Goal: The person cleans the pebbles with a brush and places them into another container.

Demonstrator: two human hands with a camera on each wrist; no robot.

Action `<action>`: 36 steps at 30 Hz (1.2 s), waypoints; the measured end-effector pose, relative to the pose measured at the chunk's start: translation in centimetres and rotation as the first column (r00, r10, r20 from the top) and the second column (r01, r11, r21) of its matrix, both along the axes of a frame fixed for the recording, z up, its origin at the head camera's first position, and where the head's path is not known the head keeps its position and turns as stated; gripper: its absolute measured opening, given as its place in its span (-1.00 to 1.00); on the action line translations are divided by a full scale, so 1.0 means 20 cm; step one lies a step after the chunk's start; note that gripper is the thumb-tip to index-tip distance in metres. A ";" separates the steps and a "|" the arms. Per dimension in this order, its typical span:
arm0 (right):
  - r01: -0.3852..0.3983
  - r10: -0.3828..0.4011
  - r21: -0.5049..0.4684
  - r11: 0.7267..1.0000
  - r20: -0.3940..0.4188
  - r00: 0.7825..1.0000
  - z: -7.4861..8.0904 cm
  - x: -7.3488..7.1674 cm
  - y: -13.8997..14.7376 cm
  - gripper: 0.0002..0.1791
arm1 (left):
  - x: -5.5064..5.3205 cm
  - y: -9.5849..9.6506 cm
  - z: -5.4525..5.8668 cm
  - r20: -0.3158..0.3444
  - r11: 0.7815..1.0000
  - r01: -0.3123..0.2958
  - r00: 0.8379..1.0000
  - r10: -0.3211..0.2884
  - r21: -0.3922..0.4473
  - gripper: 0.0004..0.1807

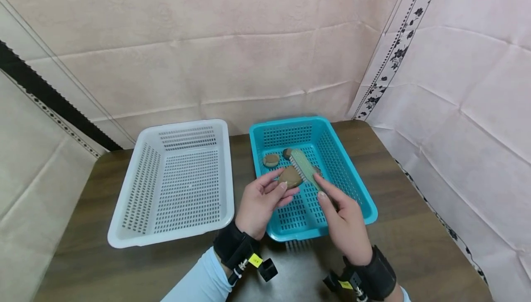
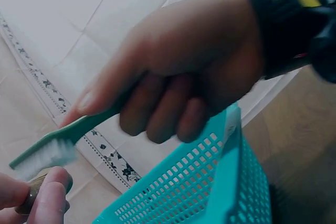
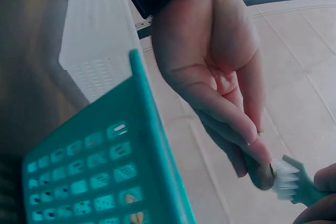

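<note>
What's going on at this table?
A person is brushing a brown stone over the turquoise basket. Their left hand holds the stone by its edge, and their right hand grips the green brush by its handle, with the white bristles against the stone. More stones lie in the turquoise basket. A white basket stands beside it, on the person's left.
</note>
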State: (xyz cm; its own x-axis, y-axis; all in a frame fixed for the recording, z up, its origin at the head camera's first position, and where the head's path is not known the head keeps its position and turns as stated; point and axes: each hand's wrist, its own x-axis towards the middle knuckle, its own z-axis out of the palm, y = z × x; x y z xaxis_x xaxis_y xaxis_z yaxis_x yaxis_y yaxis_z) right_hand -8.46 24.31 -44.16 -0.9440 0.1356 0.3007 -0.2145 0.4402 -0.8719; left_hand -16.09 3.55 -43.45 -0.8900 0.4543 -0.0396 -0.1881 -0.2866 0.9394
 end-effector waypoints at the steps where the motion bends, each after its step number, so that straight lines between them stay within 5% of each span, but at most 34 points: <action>1: -0.002 0.002 0.006 1.000 -0.005 1.000 0.00 -0.01 0.00 -0.52 | 0.00 0.00 0.00 0.001 1.000 0.009 1.000 -0.009 -0.002 -0.46; 6: 0.005 -0.005 0.010 1.000 0.009 1.000 0.01 -0.03 0.00 -0.52 | 0.01 0.02 -0.01 0.014 1.000 0.018 1.000 -0.018 0.000 -0.46; 13: 0.021 -0.021 -0.003 1.000 0.080 0.997 -0.02 0.03 0.01 -0.52 | -0.05 0.01 -0.02 -0.005 0.999 -0.014 1.000 0.014 -0.031 -0.45; 18: 0.032 -0.034 0.029 0.999 0.082 0.996 -0.02 0.06 0.03 -0.53 | -0.07 0.00 -0.01 -0.047 0.995 0.018 0.999 -0.023 -0.102 -0.47; 26: 0.014 -0.016 0.041 0.999 0.065 0.998 0.01 -0.04 0.05 -0.55 | -0.05 0.01 0.00 -0.117 0.984 0.075 0.989 -0.094 -0.161 -0.47; 31: -0.004 0.000 0.054 0.999 0.080 0.997 0.03 -0.09 0.03 -0.54 | -0.06 0.01 -0.02 -0.093 0.986 0.050 0.994 -0.066 -0.162 -0.50; 36: 0.028 -0.043 0.115 0.993 0.130 0.991 0.02 -0.04 0.01 -0.54 | -0.09 0.01 -0.03 -0.051 0.991 0.020 0.998 -0.028 -0.135 -0.52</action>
State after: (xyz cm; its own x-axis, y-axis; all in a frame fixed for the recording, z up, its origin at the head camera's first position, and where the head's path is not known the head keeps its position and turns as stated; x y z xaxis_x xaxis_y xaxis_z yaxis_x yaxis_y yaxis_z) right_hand -9.20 24.51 -43.81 -0.9717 0.1417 0.1888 -0.0834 0.5421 -0.8361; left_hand -17.91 3.67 -44.10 -0.8813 0.4693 -0.0552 -0.1428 -0.1530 0.9778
